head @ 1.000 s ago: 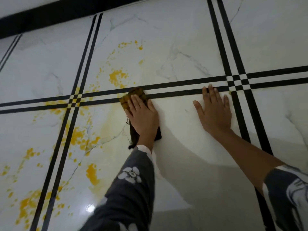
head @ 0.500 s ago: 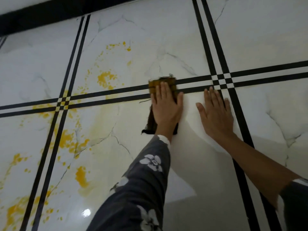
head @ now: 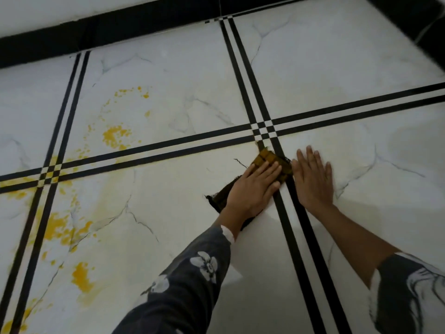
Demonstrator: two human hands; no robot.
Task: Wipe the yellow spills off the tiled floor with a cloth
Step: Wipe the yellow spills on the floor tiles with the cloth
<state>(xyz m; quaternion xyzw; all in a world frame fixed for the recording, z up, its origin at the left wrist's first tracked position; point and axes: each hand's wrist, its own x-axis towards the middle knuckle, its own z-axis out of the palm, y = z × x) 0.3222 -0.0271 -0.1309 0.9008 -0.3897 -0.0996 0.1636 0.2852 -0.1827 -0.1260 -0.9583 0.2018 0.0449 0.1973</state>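
A: In the head view, what does the left hand [head: 252, 189] do?

B: It lies flat on the cloth [head: 272, 162], palm down, fingers straight and together. It presses the cloth on the floor; it does not close around it. The cloth is dark with a yellow-brown front part, and it sits across the double black lines [head: 286, 213], just below their crossing.

A: And the right hand [head: 313, 179]?

B: It is flat on the white tile [head: 361, 213], fingers spread a little, holding nothing. Its thumb side is just beside the cloth edge; if they touch, I cannot tell.

A: Where are the yellow spills [head: 115, 136]?

B: They are on the tiles to the left, well apart from the cloth. One patch is above the horizontal lines, bigger patches [head: 57, 227] are lower near the left crossing, and one more [head: 81, 276] is nearer the camera. A pale yellow smear covers the tile between them and the cloth.

A: The sleeves?

B: The left sleeve [head: 187, 285] is dark with white flowers.
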